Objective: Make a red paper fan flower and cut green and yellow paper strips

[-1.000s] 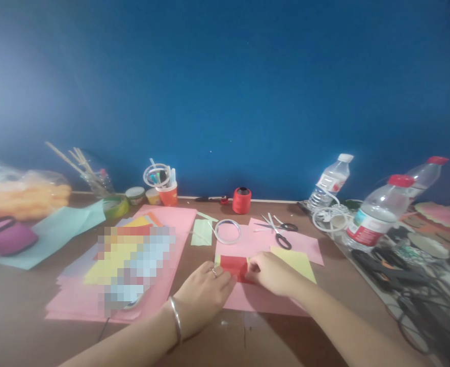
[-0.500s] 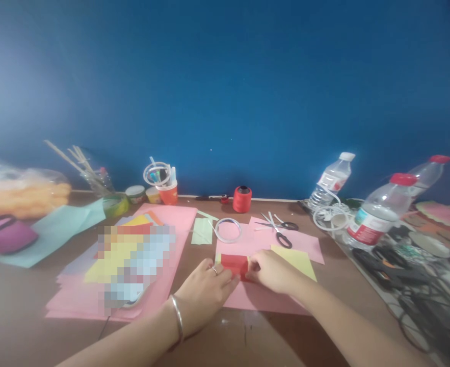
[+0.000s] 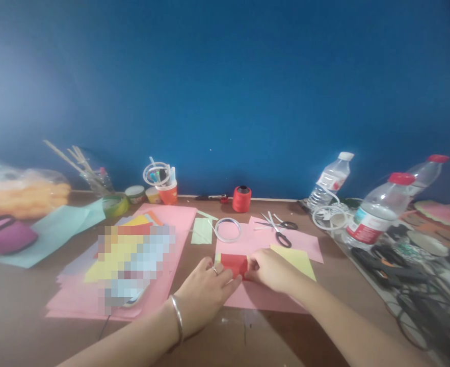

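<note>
A small piece of red paper (image 3: 234,261) lies over a pink sheet (image 3: 263,302), between my two hands. My left hand (image 3: 209,283), wearing a ring and a bangle, has its fingers closed at the paper's lower left side. At its right edge my right hand (image 3: 268,270) pinches the same paper with curled fingers. My fingers hide the lower corners. A yellow sheet (image 3: 295,259) sits partly under my right forearm. Just beyond are a white ring-shaped coil (image 3: 228,231) and black-handled scissors (image 3: 283,238) with their blades apart.
Left of my hands is a stack of pink paper (image 3: 179,224) with coloured sheets and a blurred-out object on top. A red thread spool (image 3: 242,200) and a pen cup (image 3: 167,194) stand by the wall. Bottles (image 3: 377,211) and cables (image 3: 412,295) crowd the right.
My left fingertips have shifted very slightly at the red paper's lower edge. Otherwise both hands and the things about them stay in place.
</note>
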Available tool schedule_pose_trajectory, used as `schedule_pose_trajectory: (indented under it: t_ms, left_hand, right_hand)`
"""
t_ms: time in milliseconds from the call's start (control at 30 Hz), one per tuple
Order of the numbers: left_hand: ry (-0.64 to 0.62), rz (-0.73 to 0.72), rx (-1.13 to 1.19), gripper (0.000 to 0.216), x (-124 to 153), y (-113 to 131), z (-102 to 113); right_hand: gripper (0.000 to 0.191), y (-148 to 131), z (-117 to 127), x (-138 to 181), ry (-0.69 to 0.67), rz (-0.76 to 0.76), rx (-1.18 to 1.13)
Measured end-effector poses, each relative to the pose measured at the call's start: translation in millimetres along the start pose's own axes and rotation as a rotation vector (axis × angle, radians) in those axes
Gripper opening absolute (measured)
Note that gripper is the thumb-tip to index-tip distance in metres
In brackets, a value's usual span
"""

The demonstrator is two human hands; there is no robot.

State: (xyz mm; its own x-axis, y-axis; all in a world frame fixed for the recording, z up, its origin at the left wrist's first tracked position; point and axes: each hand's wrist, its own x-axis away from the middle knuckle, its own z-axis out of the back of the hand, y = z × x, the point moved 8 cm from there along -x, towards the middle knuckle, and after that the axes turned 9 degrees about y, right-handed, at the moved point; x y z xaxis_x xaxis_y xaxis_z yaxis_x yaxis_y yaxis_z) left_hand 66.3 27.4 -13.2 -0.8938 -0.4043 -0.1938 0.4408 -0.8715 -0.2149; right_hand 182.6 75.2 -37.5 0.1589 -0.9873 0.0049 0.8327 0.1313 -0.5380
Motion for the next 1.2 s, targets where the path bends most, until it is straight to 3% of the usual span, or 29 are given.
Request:
schedule_pose_trajectory:
  t_ms: [467,700,833,967,1200]
  left_hand:
    - [-0.031,0.037,0.018,0.048,-3,-2,0]
    - [-0.012,0.047,0.032,0.04,-2,-3,1]
    - [-0.002,0.063,0.052,0.039,-3,-3,4]
    - [-0.02,0.084,0.093,0.029,-3,-6,1]
    - [0.063,0.247,0.362,0.019,2,-37,-7]
  right_hand:
    - [0.008,2,-1,-1,-0.04,0.022,-0.102]
    - [0.004,6,6,2,-0.091,0.016,-0.138]
    - [0.018,-15,16,7,0.004,0.141,-0.221]
    - [0.018,-34,14,11,0.066,0.267,-0.212]
    - [0.012,-29,2,7,0.06,0.294,-0.239]
